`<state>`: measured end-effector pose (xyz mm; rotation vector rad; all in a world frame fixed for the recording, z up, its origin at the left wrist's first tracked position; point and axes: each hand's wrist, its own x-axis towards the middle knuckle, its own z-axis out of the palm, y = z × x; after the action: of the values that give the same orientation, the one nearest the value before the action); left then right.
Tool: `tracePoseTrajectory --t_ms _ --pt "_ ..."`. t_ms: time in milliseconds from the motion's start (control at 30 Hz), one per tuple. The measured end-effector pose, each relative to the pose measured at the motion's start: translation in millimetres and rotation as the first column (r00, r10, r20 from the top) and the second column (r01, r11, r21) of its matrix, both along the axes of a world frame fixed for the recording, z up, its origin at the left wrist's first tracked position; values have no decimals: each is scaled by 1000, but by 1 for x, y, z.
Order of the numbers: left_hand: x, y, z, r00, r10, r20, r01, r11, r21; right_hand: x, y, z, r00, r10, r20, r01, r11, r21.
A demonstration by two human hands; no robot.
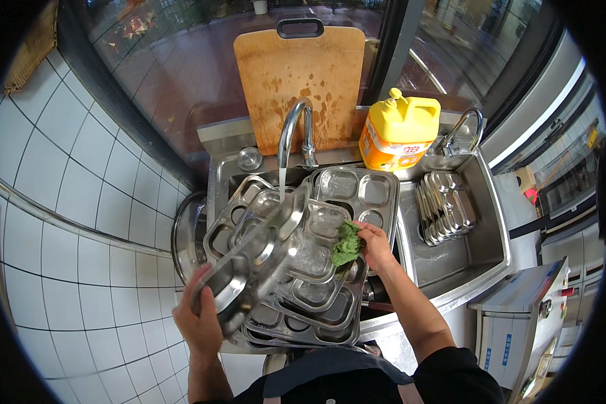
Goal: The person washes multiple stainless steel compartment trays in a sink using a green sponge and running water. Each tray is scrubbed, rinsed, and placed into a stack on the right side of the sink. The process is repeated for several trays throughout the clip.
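Note:
My left hand (199, 313) grips the lower left edge of a stainless steel compartment tray (255, 257), held tilted above other trays. Water from the curved chrome faucet (295, 131) falls at the tray's upper part. In my right hand (376, 245) is a crumpled green cloth (347, 243), over the stacked trays to the right of the held one. Several more compartment trays (333, 184) lie overlapping across the left sink and past its front edge. The sink's bottom is mostly hidden under them.
A wooden cutting board (303, 91) leans upright behind the faucet. Beside it stands a yellow and orange detergent jug (400, 131). The right sink basin (439, 267) holds a row of upright trays (444, 207) beneath a second faucet (467, 126). A round metal basin (184, 237) is at the left.

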<state>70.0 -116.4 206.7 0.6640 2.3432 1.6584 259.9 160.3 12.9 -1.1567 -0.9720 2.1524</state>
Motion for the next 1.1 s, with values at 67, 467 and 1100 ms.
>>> tracePoseTrajectory --t_ms 67,467,1100 --pt "-1 7 -14 817 -323 -478 334 940 -63 0 4 13 995 49 -87 -64 983 -172" --pt "-35 49 -155 944 -288 -160 292 956 3 6 24 -26 945 -165 -282 107 972 -211" --pt "-34 114 -213 546 -344 764 -377 714 590 -95 -76 41 947 39 319 -308 394 866"
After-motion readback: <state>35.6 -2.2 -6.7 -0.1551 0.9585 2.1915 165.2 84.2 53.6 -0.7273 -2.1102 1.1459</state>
